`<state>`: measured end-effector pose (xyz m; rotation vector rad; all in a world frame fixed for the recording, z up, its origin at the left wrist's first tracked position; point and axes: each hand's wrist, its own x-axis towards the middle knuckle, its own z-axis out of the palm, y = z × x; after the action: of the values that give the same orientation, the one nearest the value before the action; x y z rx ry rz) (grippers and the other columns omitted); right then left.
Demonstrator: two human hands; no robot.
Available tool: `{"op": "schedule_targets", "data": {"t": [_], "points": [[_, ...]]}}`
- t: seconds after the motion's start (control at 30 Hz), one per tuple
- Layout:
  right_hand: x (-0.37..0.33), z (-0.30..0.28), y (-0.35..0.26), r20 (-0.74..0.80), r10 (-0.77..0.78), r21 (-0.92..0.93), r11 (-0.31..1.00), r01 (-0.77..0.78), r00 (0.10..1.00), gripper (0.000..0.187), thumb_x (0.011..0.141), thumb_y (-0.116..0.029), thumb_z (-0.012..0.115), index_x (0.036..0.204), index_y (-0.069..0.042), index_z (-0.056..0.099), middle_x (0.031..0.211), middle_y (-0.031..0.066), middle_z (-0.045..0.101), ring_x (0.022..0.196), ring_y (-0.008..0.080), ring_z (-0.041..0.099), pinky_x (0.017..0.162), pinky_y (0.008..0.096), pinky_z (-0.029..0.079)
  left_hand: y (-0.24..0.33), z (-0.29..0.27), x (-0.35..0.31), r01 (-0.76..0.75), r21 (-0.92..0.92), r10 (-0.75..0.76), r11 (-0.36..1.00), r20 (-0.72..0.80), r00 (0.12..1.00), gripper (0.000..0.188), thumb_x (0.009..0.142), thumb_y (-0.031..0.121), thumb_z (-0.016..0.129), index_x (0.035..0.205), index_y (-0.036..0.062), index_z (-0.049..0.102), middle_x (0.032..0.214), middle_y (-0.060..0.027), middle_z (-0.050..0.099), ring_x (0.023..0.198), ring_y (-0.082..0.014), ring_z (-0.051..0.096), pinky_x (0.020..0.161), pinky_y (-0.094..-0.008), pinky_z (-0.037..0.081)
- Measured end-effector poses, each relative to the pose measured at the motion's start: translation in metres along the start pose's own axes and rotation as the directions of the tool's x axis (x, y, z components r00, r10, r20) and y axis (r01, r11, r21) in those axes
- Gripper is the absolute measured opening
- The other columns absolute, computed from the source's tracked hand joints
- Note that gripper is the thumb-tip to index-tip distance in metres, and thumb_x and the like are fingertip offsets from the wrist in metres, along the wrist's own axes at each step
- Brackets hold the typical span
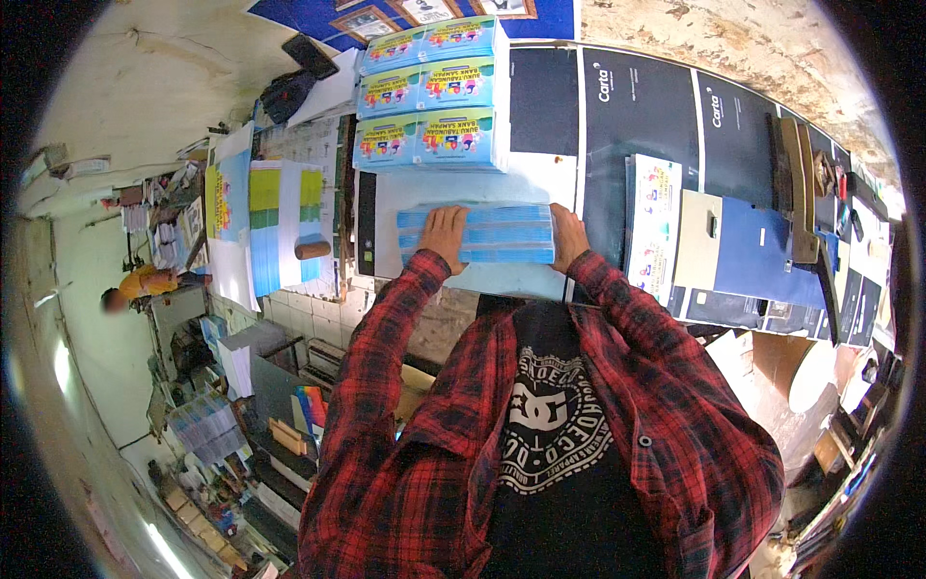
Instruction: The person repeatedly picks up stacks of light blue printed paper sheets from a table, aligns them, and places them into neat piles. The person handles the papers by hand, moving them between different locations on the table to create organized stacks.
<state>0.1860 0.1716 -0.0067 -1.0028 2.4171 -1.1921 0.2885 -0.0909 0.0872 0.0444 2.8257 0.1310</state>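
Note:
A long row of blue booklets [508, 234], packed together with pale bands along its length, lies on a light sheet [424, 185] on the table in front of me. My left hand [445, 236] lies across the left part of the row, fingers over its far edge and thumb by the near side. Against the right end, my right hand [569, 238] grips with fingers at the far corner and thumb at the near one. Behind the row stand several stacks of colourful printed booklets [429, 96]. What the fingertips press on is partly hidden.
To the right are a pile of printed sheets [653, 227], a blue board [762, 246] and a paper cutter with a long arm [828, 289]. Paper stacks [280, 217] with a wooden block [312, 250] stand left. A person in orange [149, 283] is far left.

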Motion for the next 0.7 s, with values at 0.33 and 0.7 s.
{"op": "schedule_targets", "data": {"t": [0.33, 0.7], "points": [[0.002, -0.001, -0.005, 0.008, 0.005, 0.157, 0.988, -0.006, 1.0, 0.09, 0.056, -0.018, 0.081, 0.13, -0.001, 0.032, 0.123, 0.0222, 0.045, 0.113, 0.0397, 0.047, 0.095, 0.0419, 0.041, -0.004, 0.014, 0.0, 0.002, 0.008, -0.001, 1.0, -0.049, 0.999, 0.096, 0.044, 0.022, 0.084, 0.126, 0.0067, 0.035, 0.115, -0.0129, 0.043, 0.112, -0.0318, 0.042, 0.102, -0.0452, 0.028], [0.004, -0.003, -0.007, 0.071, 0.065, 0.192, 0.978, -0.077, 0.995, 0.084, 0.063, -0.023, 0.08, 0.129, -0.002, 0.033, 0.122, 0.021, 0.044, 0.112, 0.0379, 0.05, 0.093, 0.0393, 0.044, -0.006, 0.017, -0.002, -0.009, -0.019, 0.007, 1.0, -0.075, 0.997, 0.099, 0.044, 0.016, 0.084, 0.129, 0.0087, 0.035, 0.114, -0.0113, 0.044, 0.11, -0.0307, 0.043, 0.101, -0.046, 0.03]]}}
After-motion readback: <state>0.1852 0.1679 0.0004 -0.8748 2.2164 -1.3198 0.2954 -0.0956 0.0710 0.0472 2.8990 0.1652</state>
